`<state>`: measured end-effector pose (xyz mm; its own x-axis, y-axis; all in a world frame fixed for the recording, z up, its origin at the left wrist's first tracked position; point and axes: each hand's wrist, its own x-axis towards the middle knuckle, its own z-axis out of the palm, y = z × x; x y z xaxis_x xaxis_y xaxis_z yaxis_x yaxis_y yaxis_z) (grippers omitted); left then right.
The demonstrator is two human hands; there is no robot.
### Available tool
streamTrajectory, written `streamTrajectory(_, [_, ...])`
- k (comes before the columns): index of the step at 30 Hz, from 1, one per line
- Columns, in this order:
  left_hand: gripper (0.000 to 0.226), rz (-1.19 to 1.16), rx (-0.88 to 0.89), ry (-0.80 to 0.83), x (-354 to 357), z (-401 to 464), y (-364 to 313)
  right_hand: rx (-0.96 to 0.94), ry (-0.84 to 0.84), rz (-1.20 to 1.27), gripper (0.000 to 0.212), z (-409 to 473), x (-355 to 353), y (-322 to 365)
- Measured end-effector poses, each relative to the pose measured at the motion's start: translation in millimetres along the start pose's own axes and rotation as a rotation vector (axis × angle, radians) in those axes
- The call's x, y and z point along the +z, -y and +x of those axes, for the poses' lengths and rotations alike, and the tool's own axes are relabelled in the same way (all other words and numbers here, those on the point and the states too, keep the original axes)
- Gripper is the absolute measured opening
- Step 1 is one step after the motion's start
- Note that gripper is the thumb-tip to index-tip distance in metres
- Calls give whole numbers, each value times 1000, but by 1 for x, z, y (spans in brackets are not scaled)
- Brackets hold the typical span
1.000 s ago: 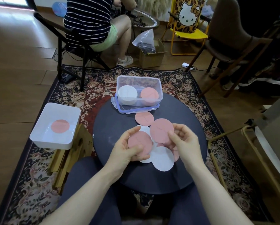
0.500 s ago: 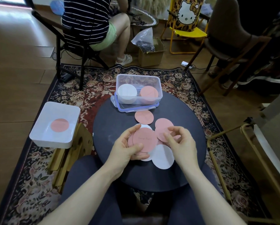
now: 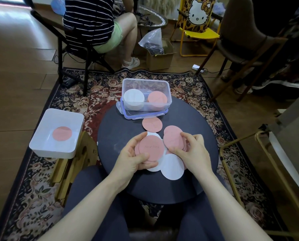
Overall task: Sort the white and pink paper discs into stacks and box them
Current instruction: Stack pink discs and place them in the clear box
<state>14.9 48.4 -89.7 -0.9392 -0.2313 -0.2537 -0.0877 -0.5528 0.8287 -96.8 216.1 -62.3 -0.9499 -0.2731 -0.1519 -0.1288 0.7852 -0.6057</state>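
My left hand [image 3: 134, 156] holds a small stack of pink discs [image 3: 151, 147] above the round dark table [image 3: 117, 133]. My right hand [image 3: 191, 150] pinches the edge of another pink disc [image 3: 173, 140] just to the right of the stack. White discs [image 3: 172, 166] lie under and beside both hands. One loose pink disc [image 3: 152, 124] lies further back. Behind it, the clear plastic box [image 3: 146, 82] holds a white stack [image 3: 134, 98] on the left and a pink stack [image 3: 157, 99] on the right.
A white tray [image 3: 75, 134] with one pink disc [image 3: 61, 133] stands on a wooden stool at the table's left. The box sits on its blue-rimmed lid [image 3: 127, 115]. A seated person [image 3: 93, 23], chairs [image 3: 246, 40] and a cardboard carton [image 3: 160, 58] are beyond the patterned rug [image 3: 96, 91].
The pink disc my right hand held has gone onto the stack in my left hand. My right hand then moved right and took the edge of another pink disc.
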Motion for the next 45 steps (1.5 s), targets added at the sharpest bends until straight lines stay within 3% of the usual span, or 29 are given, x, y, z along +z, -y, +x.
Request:
streamTrajectory(5, [59, 18, 3, -7, 1, -1, 0, -4, -92, 140, 57, -4, 3, 3])
streamTrajectory(10, [54, 25, -4, -5, 3, -1, -2, 44, -69, 340, 52, -1, 5, 4])
streamTrajectory(15, [50, 26, -18, -11, 4, -2, -3, 38, -85, 437, 26, 1, 0, -1])
streamTrajectory(18, [47, 23, -28, -30, 5, -1, -4, 57, -110, 635, 15, -4, -4, 3])
streamTrajectory(24, [44, 61, -48, -28, 7, -2, -4, 99, 37, 820, 8, -20, 2, 6])
streamTrajectory(35, [50, 50, -26, -22, 7, -3, -3, 41, 36, 661, 10, -34, 17, 16])
streamTrajectory(40, [52, 22, -15, -45, 6, -2, -3, 41, -99, 453, 6, -16, 6, 4])
streamTrajectory(45, [53, 22, -7, -54, 7, -2, -3, 28, -12, 12, 52, 3, -7, -4])
